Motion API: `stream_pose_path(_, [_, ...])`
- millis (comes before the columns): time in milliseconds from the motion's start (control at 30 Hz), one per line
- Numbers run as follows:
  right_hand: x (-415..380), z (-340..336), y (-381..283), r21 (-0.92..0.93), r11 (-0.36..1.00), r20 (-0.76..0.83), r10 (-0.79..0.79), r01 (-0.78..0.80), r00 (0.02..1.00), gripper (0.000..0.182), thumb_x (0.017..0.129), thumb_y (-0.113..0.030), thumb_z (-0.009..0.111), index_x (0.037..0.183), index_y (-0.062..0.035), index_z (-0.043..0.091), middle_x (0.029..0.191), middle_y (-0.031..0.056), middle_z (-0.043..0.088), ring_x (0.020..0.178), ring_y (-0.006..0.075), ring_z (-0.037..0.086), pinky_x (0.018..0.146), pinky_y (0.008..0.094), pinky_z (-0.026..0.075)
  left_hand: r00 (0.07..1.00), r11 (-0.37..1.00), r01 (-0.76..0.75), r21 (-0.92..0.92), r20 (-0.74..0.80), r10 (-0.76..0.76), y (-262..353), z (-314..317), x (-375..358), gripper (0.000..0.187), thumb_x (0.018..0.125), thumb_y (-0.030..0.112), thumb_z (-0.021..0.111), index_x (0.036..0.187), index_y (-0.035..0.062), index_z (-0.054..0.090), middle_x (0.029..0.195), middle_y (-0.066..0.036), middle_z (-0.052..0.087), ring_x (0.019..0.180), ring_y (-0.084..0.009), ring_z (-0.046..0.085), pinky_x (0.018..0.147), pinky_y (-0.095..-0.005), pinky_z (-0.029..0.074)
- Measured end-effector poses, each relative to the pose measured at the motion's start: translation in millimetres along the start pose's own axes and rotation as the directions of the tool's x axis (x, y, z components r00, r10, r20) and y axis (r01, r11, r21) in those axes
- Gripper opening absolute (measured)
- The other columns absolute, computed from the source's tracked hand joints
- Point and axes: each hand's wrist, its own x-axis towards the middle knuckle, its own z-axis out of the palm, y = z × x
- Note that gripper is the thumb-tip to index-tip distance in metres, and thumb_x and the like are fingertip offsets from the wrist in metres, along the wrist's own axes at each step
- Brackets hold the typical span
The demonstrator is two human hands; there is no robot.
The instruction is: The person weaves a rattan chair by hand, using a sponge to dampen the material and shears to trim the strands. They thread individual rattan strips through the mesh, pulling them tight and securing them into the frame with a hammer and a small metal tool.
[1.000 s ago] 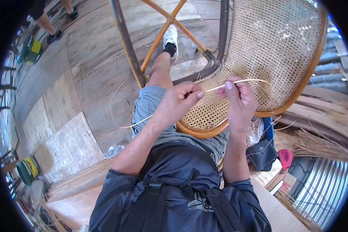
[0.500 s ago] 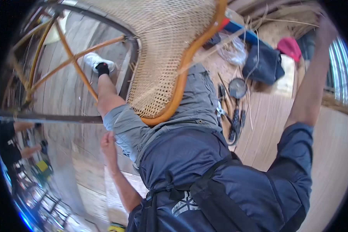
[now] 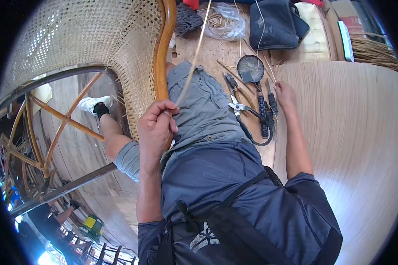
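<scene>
My left hand [image 3: 155, 127] is closed in a pinch on the end of a pale cane strip [image 3: 196, 55], which rises out of the top of the view. Beside it stands a rattan chair with a woven cane panel [image 3: 135, 66] and an orange-brown rail [image 3: 162, 57], leaning by my leg. Over the wooden board, my right hand [image 3: 286, 95] has its fingers closed on a thin cane strand [image 3: 264, 35] that runs upward. Close to this hand lie a round dark dish [image 3: 250, 69], pliers [image 3: 239, 92] and a tool with white handles [image 3: 237, 106].
A clear plastic bag of short sticks [image 3: 223, 22] and a black pouch [image 3: 274, 26] lie at the top. Bundled rattan [image 3: 373, 51] is at upper right. Crossed chair struts [image 3: 65, 119] and a green-yellow container [image 3: 92, 225] are on the left, where another person's leg [image 3: 65, 215] shows.
My left hand has risen to the chair's edge and now pinches the strip. My right hand has come down from the far upper right to beside the tools. The view has shifted.
</scene>
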Motion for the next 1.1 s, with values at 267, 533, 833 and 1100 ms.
stream_pose_path(267, [-29.2, 27.5, -23.7, -0.151, 0.988, -0.001, 0.038, -0.037, 0.999, 0.019, 0.084, -0.014, 0.054, 0.098, -0.0027, 0.060, 0.097, 0.0191, 0.060, 0.096, 0.0370, 0.056, 0.083, 0.0470, 0.045, 0.995, 0.997, -0.048, 0.067, -0.087, 0.054, -13.0, 5.3, -0.3, 0.021, 0.095, 0.009, 0.047, 0.111, 0.0009, 0.057, 0.084, -0.002, 0.060, 0.057, -0.0017, 0.045, 0.049, -0.0150, 0.036])
stream_pose_path(533, [-47.5, -68.9, -70.7, 0.432, 0.882, -0.306, -0.055, 0.190, 0.951, 0.010, 0.086, -0.010, 0.054, 0.090, -0.0005, 0.057, 0.080, 0.0104, 0.056, 0.073, 0.0207, 0.055, 0.068, 0.0303, 0.044, 0.982, 0.922, -0.176, 0.344, 0.124, 0.141, -15.1, 11.2, -4.3, 0.047, 0.086, 0.028, 0.060, 0.123, 0.0002, 0.051, 0.106, -0.012, 0.058, 0.101, -0.0201, 0.055, 0.089, -0.0300, 0.042])
stream_pose_path(833, [-79.8, -83.4, -281.7, 0.693, 0.548, 0.104, -0.718, 0.468, 0.688, 0.013, 0.083, -0.014, 0.063, 0.089, -0.0019, 0.062, 0.088, 0.0134, 0.064, 0.084, 0.0285, 0.063, 0.074, 0.0324, 0.049, 0.976, 0.946, -0.096, 0.311, 0.218, 0.028, -0.4, 5.8, -14.8, 0.041, 0.075, 0.034, 0.070, 0.100, 0.0016, 0.063, 0.085, -0.015, 0.063, 0.082, -0.0287, 0.061, 0.073, -0.0360, 0.047])
stream_pose_path(1100, [-14.9, -82.3, -291.4, 0.150, 0.483, 0.464, -0.805, 0.863, 0.370, 0.016, 0.081, -0.014, 0.063, 0.092, -0.0026, 0.063, 0.075, 0.0142, 0.060, 0.078, 0.0317, 0.060, 0.068, 0.0375, 0.047, 0.972, 0.856, 0.013, 0.517, -0.207, 0.111, -10.8, -53.4, -15.4, 0.025, 0.077, 0.023, 0.070, 0.095, 0.0054, 0.067, 0.081, -0.011, 0.065, 0.072, -0.0188, 0.063, 0.064, -0.0293, 0.048])
